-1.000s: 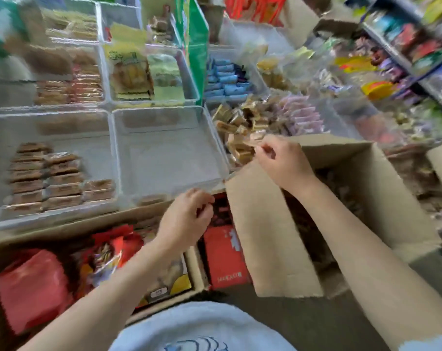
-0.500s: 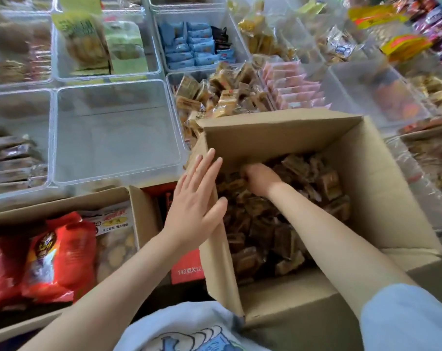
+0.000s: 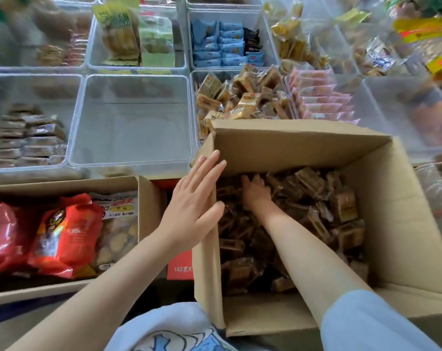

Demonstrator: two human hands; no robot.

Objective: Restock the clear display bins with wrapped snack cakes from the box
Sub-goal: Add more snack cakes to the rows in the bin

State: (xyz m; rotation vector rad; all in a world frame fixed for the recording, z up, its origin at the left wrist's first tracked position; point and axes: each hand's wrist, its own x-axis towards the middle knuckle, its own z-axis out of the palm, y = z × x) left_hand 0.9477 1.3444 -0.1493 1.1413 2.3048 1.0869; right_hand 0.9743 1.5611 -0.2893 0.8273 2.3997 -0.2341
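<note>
Two hands are now at the cardboard box point(image 3: 303, 145), where a second ago both hovered at its far rim and the bins beside it. The right hand point(image 3: 256, 192) has gone down inside and lies on the heap of wrapped snack cakes point(image 3: 316, 198) at the far left of the box; its fingertips are buried among the wrappers, so whether it has gathered any or merely rests there cannot be told. The left hand point(image 3: 197, 198) has flattened out, fingers straight and spread, and presses against the outside of the box's left wall, holding nothing. Half a second ago both were already placed much like this, so the reach has settled and a grab looks to be under way. The cakes to be moved are all in the box, near right in the scene. Just beyond its far rim stands a clear bin point(image 3: 197, 79) already piled with tan wrapped cakes point(image 3: 245, 102), and left of that an empty clear bin point(image 3: 80, 117); which of them the handful is meant for I cannot say, though the empty one seems the likelier.
</note>
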